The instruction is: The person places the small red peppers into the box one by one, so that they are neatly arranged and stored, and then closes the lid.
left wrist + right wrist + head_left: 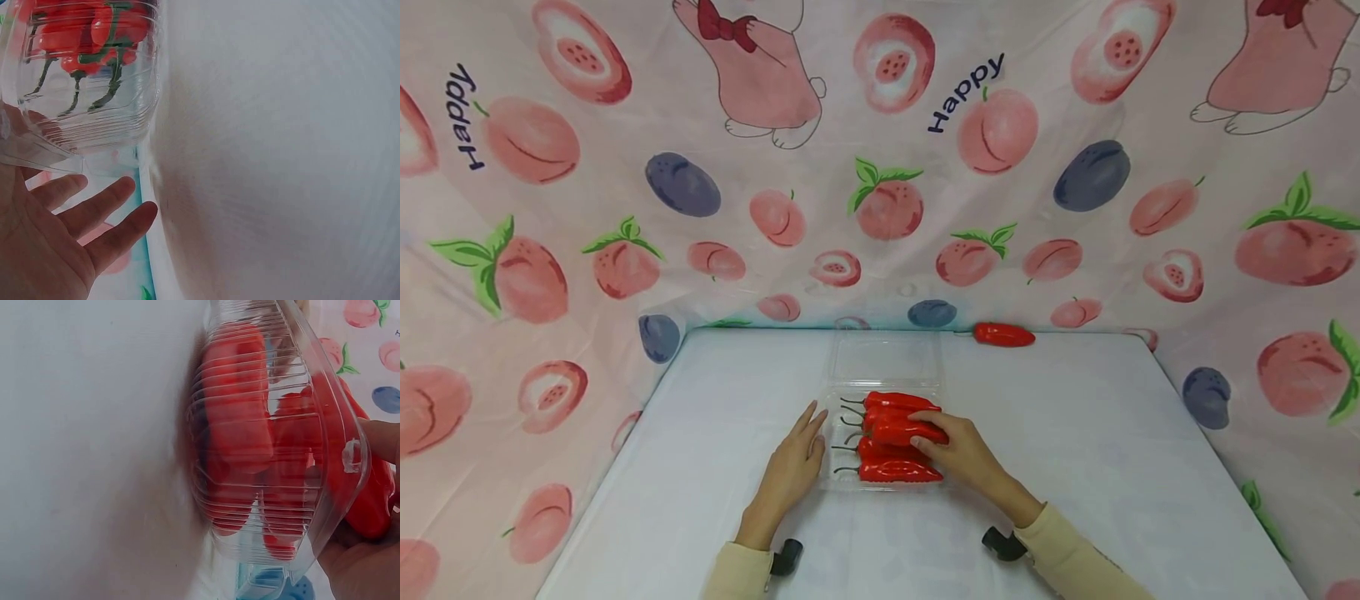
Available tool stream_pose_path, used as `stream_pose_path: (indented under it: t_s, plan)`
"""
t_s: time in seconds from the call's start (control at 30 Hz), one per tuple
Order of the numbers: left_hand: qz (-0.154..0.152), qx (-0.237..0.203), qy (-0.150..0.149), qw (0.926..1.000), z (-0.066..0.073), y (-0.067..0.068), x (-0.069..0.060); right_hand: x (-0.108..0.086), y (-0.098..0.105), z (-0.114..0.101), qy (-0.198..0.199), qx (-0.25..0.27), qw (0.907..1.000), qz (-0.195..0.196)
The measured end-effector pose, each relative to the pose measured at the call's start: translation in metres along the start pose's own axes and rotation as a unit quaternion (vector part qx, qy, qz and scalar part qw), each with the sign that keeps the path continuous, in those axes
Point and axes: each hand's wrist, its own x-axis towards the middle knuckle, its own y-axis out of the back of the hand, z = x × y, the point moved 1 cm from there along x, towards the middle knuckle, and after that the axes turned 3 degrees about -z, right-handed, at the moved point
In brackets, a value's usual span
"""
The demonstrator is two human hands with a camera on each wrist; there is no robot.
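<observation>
A clear plastic clamshell box [887, 488] stands on the table with its lid [886, 357] folded back, away from me. Several red peppers [898, 472] with dark green stems lie inside, stems pointing left. Between thumb and fingers, my right hand [958, 454] pinches a red pepper [895, 431] on top of the others; the right wrist view shows this pepper [370, 512] above the box's rim. At the box's left side is my left hand [793, 467], holding nothing. Its fingers [103, 209] are spread and extended in the left wrist view; whether they touch the box I cannot tell.
One more red pepper [1003, 335] lies at the table's far edge, right of the lid. The white table [1060, 417] meets a fruit-patterned cloth [820, 183] behind and at both sides. A black wrist camera [1002, 544] sits at the right cuff, another [787, 557] at the left.
</observation>
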Motion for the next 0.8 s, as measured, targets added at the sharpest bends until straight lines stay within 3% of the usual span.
stream_pose_path:
  t_s: [0.27, 0.8]
  plan:
    - [0.002, -0.004, -0.004, 1.0000, 0.001, 0.001, 0.000, 0.000, -0.002, 0.000, 0.004, -0.019, 0.9998, -0.011]
    - [0.002, -0.004, -0.003, 1.0000, 0.001, 0.001, 0.000, -0.002, -0.014, -0.001, 0.052, -0.126, 0.9907, 0.003]
